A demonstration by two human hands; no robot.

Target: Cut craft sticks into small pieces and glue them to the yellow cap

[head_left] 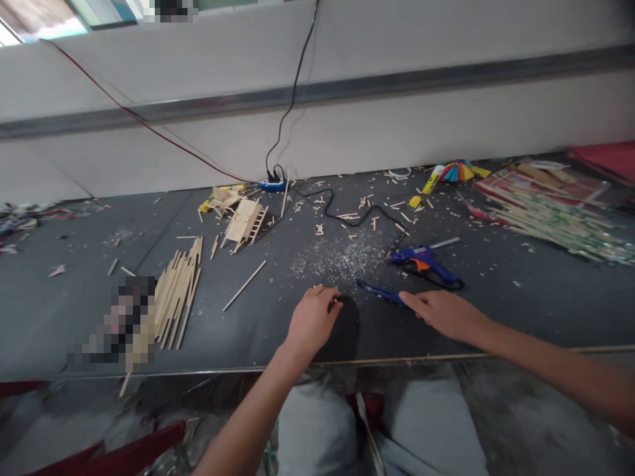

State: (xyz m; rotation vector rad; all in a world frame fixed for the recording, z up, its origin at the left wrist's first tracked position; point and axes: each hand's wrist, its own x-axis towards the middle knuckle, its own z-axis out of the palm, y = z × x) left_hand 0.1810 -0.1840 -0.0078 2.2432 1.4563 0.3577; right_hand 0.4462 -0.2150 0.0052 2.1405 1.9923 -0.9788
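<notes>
My left hand [315,314] is over the table near its front edge, fingers curled toward the thumb. A tiny pale spot shows at the fingertips, too small to name. My right hand [443,311] is closed on one end of a slim dark-blue tool [378,289] with two long arms, whose far end points left; its exact kind is unclear. Just beyond my right hand lies a blue glue gun [424,260] with an orange trigger and a clear glue stick in its back. Whitish scraps [342,259] are scattered beyond my left hand.
A bundle of wooden sticks [177,297] and a single stick [245,285] lie at left. Behind them stands a small stick-built model [244,221]. A blue power socket [272,184] sits by the wall. More sticks [560,221] and a yellow glue tube [433,179] are at right.
</notes>
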